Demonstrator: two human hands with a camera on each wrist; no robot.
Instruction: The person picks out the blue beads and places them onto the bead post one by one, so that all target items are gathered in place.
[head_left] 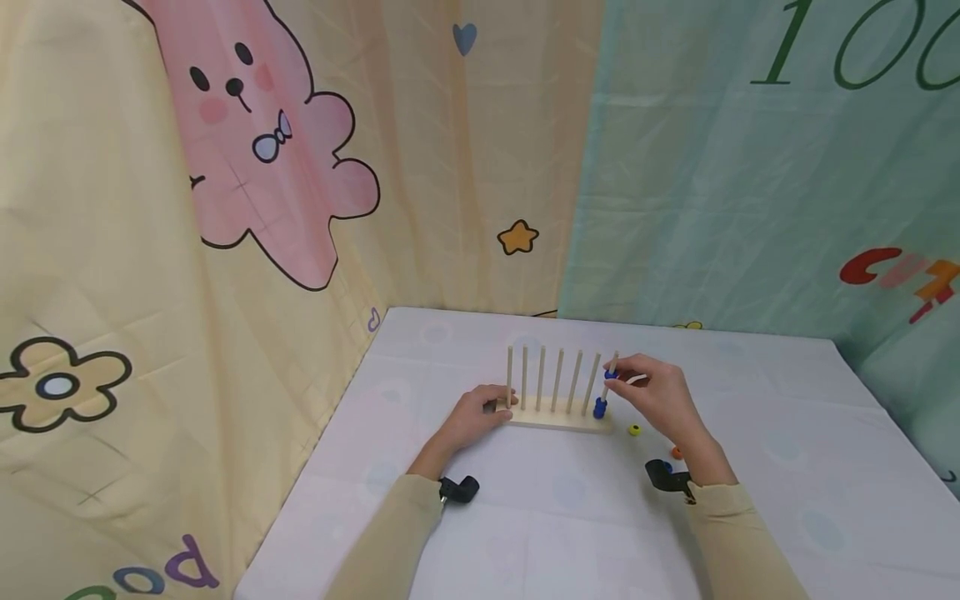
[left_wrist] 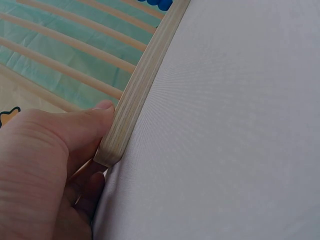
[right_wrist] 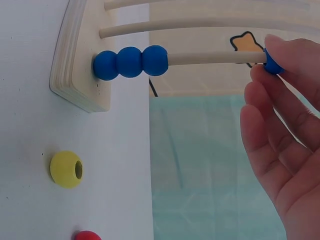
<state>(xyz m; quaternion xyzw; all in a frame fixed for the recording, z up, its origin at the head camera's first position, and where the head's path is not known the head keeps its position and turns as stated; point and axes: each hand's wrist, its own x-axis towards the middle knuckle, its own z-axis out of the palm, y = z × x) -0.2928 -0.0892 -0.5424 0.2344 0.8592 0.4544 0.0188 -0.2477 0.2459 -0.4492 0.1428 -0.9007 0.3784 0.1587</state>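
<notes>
A wooden peg board (head_left: 558, 422) with a row of upright pegs stands on the table. My left hand (head_left: 472, 414) grips its left end, the thumb against the front edge in the left wrist view. Three blue beads (right_wrist: 130, 62) are stacked at the bottom of the rightmost peg. Higher up, my right hand (head_left: 662, 398) pinches another blue bead (right_wrist: 273, 63) between thumb and fingertips. That bead is around the peg's upper part, near its tip. The other pegs carry no beads.
On the white-covered table (head_left: 540, 517), a yellow bead (right_wrist: 65, 170) lies off the board's right end. Nearer the right wrist are an orange-red bead (head_left: 677, 452) and a partly hidden blue bead (head_left: 667, 467). Printed curtains (head_left: 465, 150) hang behind the table.
</notes>
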